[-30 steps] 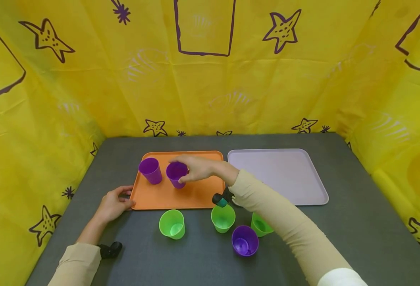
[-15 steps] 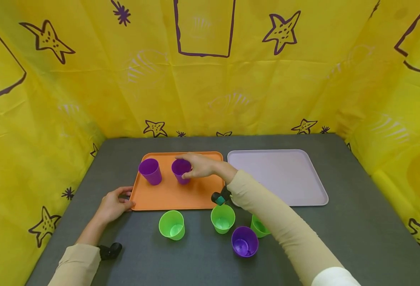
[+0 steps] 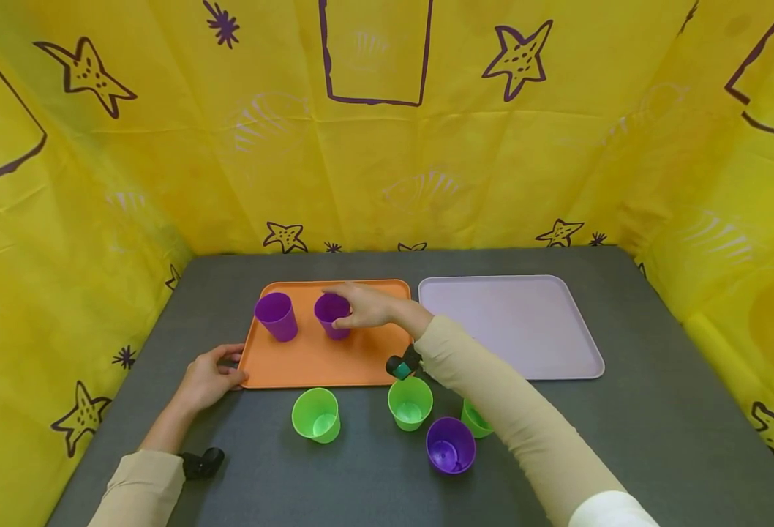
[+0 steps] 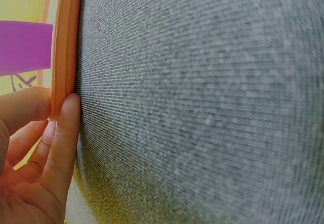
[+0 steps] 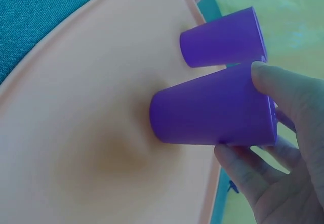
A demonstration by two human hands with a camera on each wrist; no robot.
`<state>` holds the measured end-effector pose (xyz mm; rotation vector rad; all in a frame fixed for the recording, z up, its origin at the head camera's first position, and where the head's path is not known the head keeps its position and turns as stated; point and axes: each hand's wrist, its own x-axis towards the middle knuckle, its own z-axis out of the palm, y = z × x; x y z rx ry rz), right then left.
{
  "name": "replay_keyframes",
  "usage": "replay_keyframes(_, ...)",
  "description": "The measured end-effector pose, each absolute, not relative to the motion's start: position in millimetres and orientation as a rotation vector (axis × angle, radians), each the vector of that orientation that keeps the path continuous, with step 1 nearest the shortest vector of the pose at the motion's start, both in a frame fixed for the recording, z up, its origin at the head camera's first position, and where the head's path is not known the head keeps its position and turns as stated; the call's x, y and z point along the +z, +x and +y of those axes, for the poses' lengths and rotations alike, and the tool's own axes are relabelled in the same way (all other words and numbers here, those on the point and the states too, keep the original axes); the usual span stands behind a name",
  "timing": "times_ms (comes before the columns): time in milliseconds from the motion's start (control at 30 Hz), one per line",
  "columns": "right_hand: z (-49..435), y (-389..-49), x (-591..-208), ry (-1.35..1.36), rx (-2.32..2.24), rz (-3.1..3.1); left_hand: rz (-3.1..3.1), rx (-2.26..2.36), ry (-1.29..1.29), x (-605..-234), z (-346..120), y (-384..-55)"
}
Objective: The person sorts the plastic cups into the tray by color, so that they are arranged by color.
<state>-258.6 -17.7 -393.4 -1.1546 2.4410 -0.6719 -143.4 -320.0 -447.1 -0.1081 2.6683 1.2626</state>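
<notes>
My right hand (image 3: 370,304) grips a purple cup (image 3: 330,319) near its rim, thumb on the near side and fingers round the far side. That cup stands upright on the orange tray (image 3: 295,372), its base close over the tray floor in the right wrist view. To its left on the same tray is a second purple cup (image 3: 279,322), apart from the first in the head view. At the tray's front left corner, my left hand (image 3: 205,377) pinches the rim between thumb and fingers, as the tray edge (image 4: 66,42) in the left wrist view also shows.
A pale lilac tray (image 3: 512,322) lies just right of the orange one. In front are a green cup (image 3: 317,416), another green cup (image 3: 410,404), a purple cup (image 3: 451,445) and a green cup (image 3: 474,421) partly behind my right sleeve. Yellow cloth (image 3: 387,161) surrounds the table.
My right hand has shifted the gripped purple cup right and slightly back, widening its gap from the other purple cup, then a touch left. My left hand stays at the tray corner.
</notes>
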Motion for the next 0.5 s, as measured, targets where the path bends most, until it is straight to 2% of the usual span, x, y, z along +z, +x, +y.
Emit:
replay_keyframes(233,-16,-258,-392,-1.157,-0.697,2.436,2.67,1.255,-0.107,-448,-320,-144)
replay_keyframes(500,-4,-251,-372,-1.201,-0.691,2.465,2.675,1.25,-0.106,-447,-320,-144)
